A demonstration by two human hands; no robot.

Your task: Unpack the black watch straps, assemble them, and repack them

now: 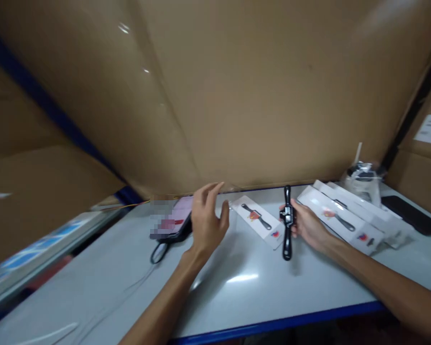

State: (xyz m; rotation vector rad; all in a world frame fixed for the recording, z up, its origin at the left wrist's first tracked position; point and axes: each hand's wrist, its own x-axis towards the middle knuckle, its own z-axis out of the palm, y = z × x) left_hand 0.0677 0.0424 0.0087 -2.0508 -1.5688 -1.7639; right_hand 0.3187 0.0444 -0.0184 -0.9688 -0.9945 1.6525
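My right hand (309,226) is closed round the middle of a black smartwatch (287,223), whose straps stretch away from me and toward me just above the grey table (237,292). My left hand (207,220) hovers over the table with its fingers apart and holds nothing. A white watch box (260,221) with a watch picture on its lid lies flat between my two hands. Just left of my left hand lies a phone (175,221) with a lit screen.
A stack of white watch boxes (348,218) lies at the right, with a crumpled clear bag (362,179) and a dark flat object (413,214) beyond. Black scissors (161,250) lie under the phone's near edge. A large cardboard sheet (215,96) walls the back.
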